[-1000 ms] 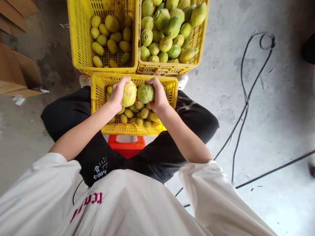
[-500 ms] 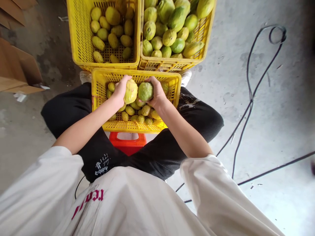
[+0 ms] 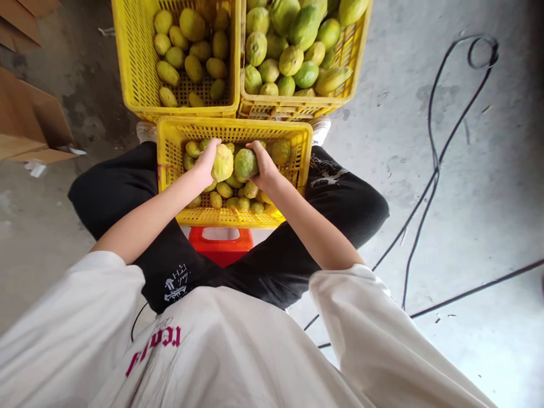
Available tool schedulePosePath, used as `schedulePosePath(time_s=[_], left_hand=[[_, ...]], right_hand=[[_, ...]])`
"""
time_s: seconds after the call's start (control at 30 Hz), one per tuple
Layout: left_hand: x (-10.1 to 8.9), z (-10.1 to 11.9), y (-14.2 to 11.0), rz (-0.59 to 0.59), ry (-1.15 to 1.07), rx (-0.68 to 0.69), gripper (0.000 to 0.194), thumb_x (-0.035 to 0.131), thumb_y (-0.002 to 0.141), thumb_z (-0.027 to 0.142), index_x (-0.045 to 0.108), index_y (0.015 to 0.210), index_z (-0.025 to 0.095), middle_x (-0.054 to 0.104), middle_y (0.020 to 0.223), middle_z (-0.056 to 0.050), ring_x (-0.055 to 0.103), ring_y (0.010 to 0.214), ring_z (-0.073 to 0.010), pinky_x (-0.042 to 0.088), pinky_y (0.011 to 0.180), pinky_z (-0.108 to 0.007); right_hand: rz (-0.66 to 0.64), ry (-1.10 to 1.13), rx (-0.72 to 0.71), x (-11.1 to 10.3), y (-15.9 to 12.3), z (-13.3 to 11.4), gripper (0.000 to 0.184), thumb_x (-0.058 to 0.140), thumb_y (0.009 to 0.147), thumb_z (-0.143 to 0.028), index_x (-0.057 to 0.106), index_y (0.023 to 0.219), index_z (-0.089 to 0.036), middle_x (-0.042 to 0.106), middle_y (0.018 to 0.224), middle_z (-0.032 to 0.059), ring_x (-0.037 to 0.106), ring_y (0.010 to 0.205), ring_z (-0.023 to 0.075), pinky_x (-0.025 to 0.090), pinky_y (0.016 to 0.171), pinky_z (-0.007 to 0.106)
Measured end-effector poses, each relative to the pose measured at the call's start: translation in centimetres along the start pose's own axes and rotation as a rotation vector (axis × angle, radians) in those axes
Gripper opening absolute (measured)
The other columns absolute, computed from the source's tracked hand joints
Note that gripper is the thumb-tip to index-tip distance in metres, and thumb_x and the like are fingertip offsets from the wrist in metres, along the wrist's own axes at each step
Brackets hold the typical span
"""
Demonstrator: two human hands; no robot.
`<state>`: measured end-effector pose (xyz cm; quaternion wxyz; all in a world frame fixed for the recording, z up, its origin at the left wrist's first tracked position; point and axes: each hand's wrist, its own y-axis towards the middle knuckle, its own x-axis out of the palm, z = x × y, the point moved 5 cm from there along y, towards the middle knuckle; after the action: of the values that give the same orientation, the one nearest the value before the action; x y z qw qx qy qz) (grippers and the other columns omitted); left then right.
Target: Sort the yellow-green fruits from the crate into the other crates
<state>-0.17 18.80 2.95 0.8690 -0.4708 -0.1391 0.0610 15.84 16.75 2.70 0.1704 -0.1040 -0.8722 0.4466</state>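
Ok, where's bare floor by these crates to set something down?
The widest open floor lies between the heaped right rear crate and the looped black cable. A stained patch separates the cardboard box and the left rear crate. The front crate is crowded: loose fruit below, left hand holding a yellow fruit, right hand a green fruit.

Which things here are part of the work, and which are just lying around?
Seemingly in use:
- left hand, holding a yellow fruit
- right hand, holding a green fruit
- near yellow crate
- two farther crates

Seemingly just lying about:
- black cable
- cardboard

Glare on lower-right floor [image 3: 510, 354]
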Motion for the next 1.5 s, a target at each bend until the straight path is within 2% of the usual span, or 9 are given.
schedulePosePath(time_s=[0.1, 0.27, 0.43, 0.6, 0.7, 0.8, 0.93, 1.23, 1.5], left_hand=[[-0.3, 0.8, -0.1, 0.100, -0.019, -0.036, 0.043, 0.090, 0.101, 0.068, 0.067, 0.097, 0.032, 0.085, 0.093, -0.007, 0.093, 0.121, -0.0377, 0.083, 0.097, -0.046], [1.2, 4.0, -1.7, -0.016, -0.013, 0.113, 0.027, 0.085, 0.110, 0.050, 0.071, 0.102, 0.029, 0.087, 0.104, -0.008, 0.091, 0.140, -0.0400, 0.083, 0.108, -0.052], [2.1, 6.1, -3.3, -0.108, 0.080, 0.271, 0.022, 0.093, 0.109, 0.034, 0.074, 0.103, 0.025, 0.088, 0.118, -0.007, 0.089, 0.148, -0.0342, 0.077, 0.120, -0.044], [2.5, 6.0, -3.7, -0.128, 0.039, 0.227, 0.023, 0.093, 0.115, 0.045, 0.079, 0.107, 0.029, 0.090, 0.118, -0.005, 0.090, 0.142, -0.0329, 0.079, 0.113, -0.044], [2.9, 5.7, -4.1, -0.131, -0.052, 0.167, 0.022, 0.081, 0.123, 0.045, 0.076, 0.109, 0.029, 0.089, 0.114, -0.004, 0.087, 0.143, -0.0326, 0.079, 0.121, -0.051], [2.8, 6.0, -4.3, -0.108, -0.093, 0.120, 0.021, 0.073, 0.125, 0.039, 0.070, 0.106, 0.028, 0.089, 0.112, -0.007, 0.085, 0.149, -0.0360, 0.077, 0.128, -0.057], [2.2, 7.5, -4.6, -0.114, -0.011, 0.227, 0.012, 0.085, 0.115, 0.030, 0.073, 0.116, 0.032, 0.092, 0.123, -0.005, 0.083, 0.155, -0.0364, 0.077, 0.125, -0.052], [2.2, 7.0, -4.1, -0.143, 0.074, 0.330, 0.025, 0.101, 0.102, 0.039, 0.082, 0.119, 0.038, 0.093, 0.130, -0.004, 0.087, 0.153, -0.0387, 0.083, 0.105, -0.046], [1.3, 7.0, -3.0, -0.102, 0.011, 0.277, 0.019, 0.095, 0.105, 0.041, 0.080, 0.117, 0.040, 0.094, 0.118, -0.003, 0.087, 0.151, -0.0366, 0.084, 0.104, -0.045]], right_hand=[[-0.060, 0.040, -0.004, -0.1, 0.4, -1.0, 0.049, 0.103, 0.096, -0.066, 0.065, 0.101, -0.035, 0.087, 0.107, 0.0062, 0.089, 0.136, 0.0420, 0.085, 0.107, 0.057], [-0.188, 0.049, -0.024, -0.8, 0.5, -3.4, 0.051, 0.104, 0.095, -0.069, 0.068, 0.105, -0.034, 0.089, 0.110, 0.0042, 0.084, 0.137, 0.0367, 0.076, 0.119, 0.060], [-0.221, -0.005, -0.134, -0.9, -2.3, -5.2, 0.043, 0.103, 0.096, -0.063, 0.077, 0.107, -0.031, 0.091, 0.110, 0.0045, 0.082, 0.136, 0.0351, 0.071, 0.120, 0.059], [-0.229, -0.067, -0.201, 0.6, -4.3, -5.7, 0.067, 0.115, 0.079, -0.081, 0.078, 0.108, -0.034, 0.089, 0.106, 0.0047, 0.083, 0.136, 0.0411, 0.074, 0.115, 0.057], [-0.212, -0.010, -0.176, 0.8, -3.7, -5.7, 0.059, 0.101, 0.090, -0.086, 0.076, 0.104, -0.034, 0.088, 0.101, 0.0031, 0.084, 0.136, 0.0374, 0.071, 0.113, 0.052], [-0.245, 0.042, -0.134, 0.1, -3.0, -5.9, 0.041, 0.089, 0.101, -0.073, 0.076, 0.099, -0.034, 0.090, 0.105, 0.0022, 0.084, 0.133, 0.0324, 0.071, 0.108, 0.048], [-0.298, 0.039, -0.210, -1.0, -3.2, -6.7, 0.028, 0.100, 0.097, -0.054, 0.082, 0.108, -0.036, 0.095, 0.125, -0.0027, 0.087, 0.135, 0.0307, 0.074, 0.109, 0.049], [-0.304, 0.062, -0.268, 0.2, -3.3, -5.8, 0.071, 0.121, 0.076, -0.074, 0.075, 0.116, -0.039, 0.090, 0.124, -0.0031, 0.079, 0.143, 0.0318, 0.073, 0.118, 0.045], [-0.318, -0.039, -0.238, -0.3, -4.0, -7.4, 0.050, 0.089, 0.091, -0.084, 0.087, 0.095, -0.035, 0.097, 0.110, 0.0006, 0.086, 0.154, 0.0379, 0.074, 0.118, 0.057]])
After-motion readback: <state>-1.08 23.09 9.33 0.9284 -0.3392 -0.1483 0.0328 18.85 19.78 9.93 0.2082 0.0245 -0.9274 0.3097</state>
